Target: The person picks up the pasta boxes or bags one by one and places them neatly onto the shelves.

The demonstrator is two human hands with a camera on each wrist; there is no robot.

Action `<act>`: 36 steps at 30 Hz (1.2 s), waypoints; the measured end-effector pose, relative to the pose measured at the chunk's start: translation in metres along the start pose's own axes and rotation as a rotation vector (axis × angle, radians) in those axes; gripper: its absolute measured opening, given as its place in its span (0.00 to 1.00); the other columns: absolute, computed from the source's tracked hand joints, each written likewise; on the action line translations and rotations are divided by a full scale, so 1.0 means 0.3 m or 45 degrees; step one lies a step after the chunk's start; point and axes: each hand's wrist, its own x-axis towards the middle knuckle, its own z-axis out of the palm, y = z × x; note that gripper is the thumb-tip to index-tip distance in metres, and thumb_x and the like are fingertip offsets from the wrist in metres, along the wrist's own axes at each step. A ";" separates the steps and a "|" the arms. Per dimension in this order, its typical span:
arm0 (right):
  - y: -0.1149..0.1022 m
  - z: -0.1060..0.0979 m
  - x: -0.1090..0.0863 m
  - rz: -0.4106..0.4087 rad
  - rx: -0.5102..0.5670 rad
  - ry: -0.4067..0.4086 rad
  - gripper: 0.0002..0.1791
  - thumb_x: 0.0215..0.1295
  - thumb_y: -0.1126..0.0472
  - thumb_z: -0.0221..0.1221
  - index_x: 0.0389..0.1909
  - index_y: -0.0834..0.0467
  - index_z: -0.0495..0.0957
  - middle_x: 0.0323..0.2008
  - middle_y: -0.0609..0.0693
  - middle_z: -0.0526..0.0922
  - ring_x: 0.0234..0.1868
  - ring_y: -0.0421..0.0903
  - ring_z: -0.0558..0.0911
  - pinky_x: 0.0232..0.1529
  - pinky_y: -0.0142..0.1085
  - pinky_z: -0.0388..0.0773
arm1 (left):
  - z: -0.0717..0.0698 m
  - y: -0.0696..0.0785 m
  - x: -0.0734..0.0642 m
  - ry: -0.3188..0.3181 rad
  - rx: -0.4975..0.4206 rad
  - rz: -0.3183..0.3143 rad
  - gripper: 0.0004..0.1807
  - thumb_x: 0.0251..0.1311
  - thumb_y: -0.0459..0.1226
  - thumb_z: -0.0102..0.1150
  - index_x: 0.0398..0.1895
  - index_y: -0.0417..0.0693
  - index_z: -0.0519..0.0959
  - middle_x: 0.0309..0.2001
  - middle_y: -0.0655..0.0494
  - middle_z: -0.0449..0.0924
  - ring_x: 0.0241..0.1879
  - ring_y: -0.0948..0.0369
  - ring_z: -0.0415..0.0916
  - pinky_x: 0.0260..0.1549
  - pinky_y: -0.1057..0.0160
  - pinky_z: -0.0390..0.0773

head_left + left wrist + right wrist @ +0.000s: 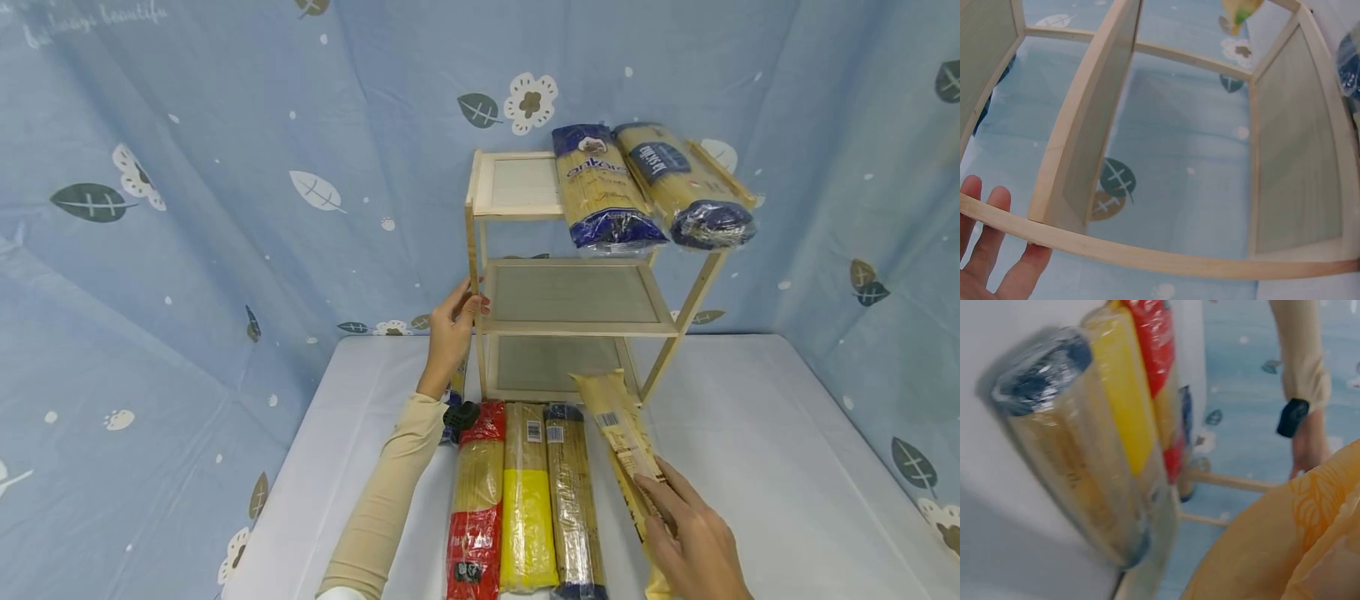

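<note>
Pale-yellow packet [628,446], gripped in right hand [693,533], slants toward bottom shelf [555,362] — far end may snag. Left hand [452,329] curls round rack post [472,242]. Top packets [603,187] overhang front — jolt could drop them.

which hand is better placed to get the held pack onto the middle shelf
Probably the right hand: it grips that pack, its far end near the rack, while the left hand holds the rack's left post.
</note>
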 end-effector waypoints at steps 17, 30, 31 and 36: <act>-0.166 -0.117 0.042 -0.351 0.118 0.071 0.30 0.39 0.82 0.56 0.46 0.58 0.82 0.58 0.58 0.75 0.14 0.24 0.57 0.15 0.18 0.56 | 0.004 -0.002 0.005 0.011 -0.019 0.008 0.21 0.68 0.27 0.47 0.63 0.29 0.66 0.39 0.33 0.80 0.37 0.40 0.79 0.39 0.47 0.78; -0.268 -0.198 0.109 -0.562 0.275 0.072 0.32 0.38 0.82 0.54 0.49 0.61 0.81 0.60 0.62 0.72 0.16 0.22 0.54 0.16 0.16 0.57 | 0.003 -0.007 0.000 0.017 0.012 0.006 0.22 0.68 0.27 0.47 0.63 0.29 0.65 0.39 0.34 0.80 0.37 0.42 0.79 0.43 0.48 0.77; -0.276 -0.202 0.116 -0.580 0.295 0.085 0.32 0.37 0.83 0.54 0.49 0.62 0.81 0.60 0.62 0.72 0.15 0.22 0.54 0.16 0.16 0.57 | 0.002 -0.006 -0.001 0.017 0.022 0.001 0.22 0.68 0.28 0.47 0.64 0.29 0.65 0.39 0.35 0.81 0.37 0.42 0.79 0.43 0.49 0.77; -0.326 -0.246 0.140 -0.604 0.342 0.065 0.33 0.38 0.84 0.53 0.51 0.62 0.80 0.61 0.62 0.71 0.15 0.22 0.53 0.16 0.15 0.56 | -0.001 -0.006 -0.002 0.002 0.008 -0.020 0.22 0.68 0.27 0.47 0.64 0.31 0.65 0.40 0.34 0.80 0.38 0.41 0.79 0.41 0.46 0.77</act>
